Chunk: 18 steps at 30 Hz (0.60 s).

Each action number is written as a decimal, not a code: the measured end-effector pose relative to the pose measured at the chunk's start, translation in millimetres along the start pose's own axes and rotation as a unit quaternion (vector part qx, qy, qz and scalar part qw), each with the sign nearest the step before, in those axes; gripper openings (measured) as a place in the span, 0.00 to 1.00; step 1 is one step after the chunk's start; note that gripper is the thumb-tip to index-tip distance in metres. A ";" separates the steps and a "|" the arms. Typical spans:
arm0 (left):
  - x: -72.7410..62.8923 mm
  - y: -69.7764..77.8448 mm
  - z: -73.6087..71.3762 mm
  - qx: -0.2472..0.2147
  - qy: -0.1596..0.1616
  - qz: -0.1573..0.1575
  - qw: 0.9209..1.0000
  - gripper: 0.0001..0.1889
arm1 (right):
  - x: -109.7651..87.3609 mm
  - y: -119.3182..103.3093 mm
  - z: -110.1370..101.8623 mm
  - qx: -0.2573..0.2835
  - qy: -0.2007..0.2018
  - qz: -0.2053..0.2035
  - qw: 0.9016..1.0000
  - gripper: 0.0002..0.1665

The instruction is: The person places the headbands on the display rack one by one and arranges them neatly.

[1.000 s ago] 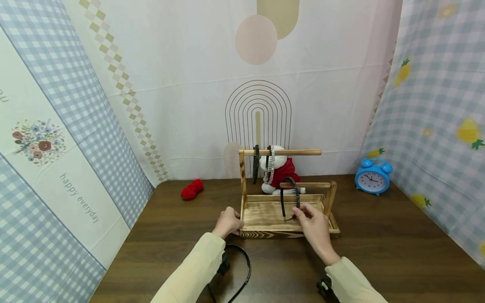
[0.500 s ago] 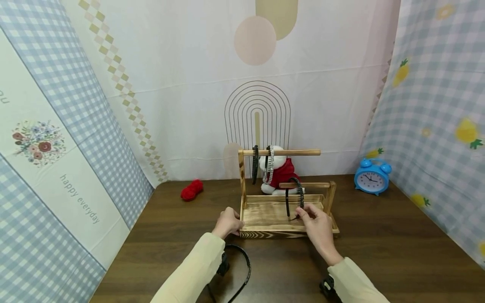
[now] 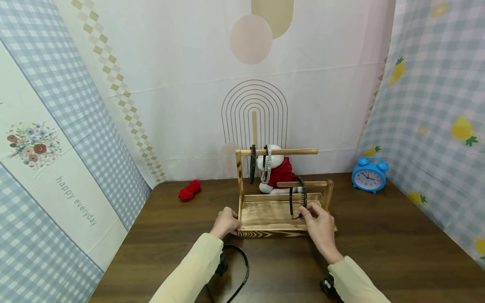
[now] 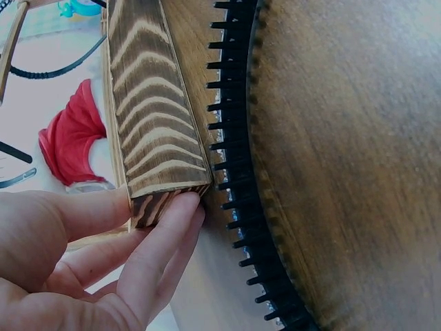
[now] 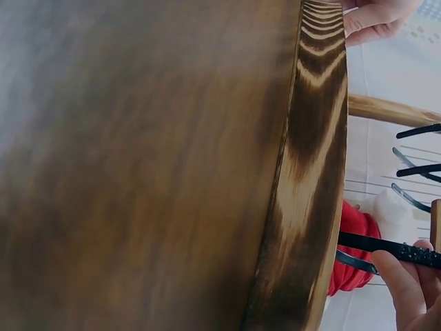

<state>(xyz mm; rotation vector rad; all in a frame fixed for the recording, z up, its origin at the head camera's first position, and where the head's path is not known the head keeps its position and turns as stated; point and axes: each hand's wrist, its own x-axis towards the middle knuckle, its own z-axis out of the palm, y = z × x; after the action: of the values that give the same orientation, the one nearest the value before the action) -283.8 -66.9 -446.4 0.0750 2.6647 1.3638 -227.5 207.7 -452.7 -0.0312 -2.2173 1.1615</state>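
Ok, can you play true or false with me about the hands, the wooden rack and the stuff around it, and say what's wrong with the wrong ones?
1. The alarm clock is blue. True.
2. The left hand holds the alarm clock. False: it grips a front corner of the wooden rack.
3. The right hand pinches a black headband. True.
4. The stuffed toy wears blue. False: its clothing is red.
5. Another headband lies on the table, in front of the wooden rack. True.
6. The upper bar holds no headbands. False: a silvery headband hangs there, among others.
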 end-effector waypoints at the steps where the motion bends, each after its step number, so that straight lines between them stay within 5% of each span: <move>1: 0.2 0.1 -0.3 0.000 -0.001 0.000 1.000 0.12 | 0.3 0.4 -0.3 0.002 0.001 0.002 1.000 0.10; 18: -1.7 1.5 -1.5 0.000 -0.002 -0.001 1.000 0.16 | 4.8 5.7 -8.8 0.016 0.023 0.040 0.999 0.10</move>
<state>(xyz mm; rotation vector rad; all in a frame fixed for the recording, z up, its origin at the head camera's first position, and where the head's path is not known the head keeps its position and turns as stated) -282.4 -67.5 -444.1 0.0752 2.6609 1.3633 -228.1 219.0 -450.7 -0.1347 -2.1735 1.2274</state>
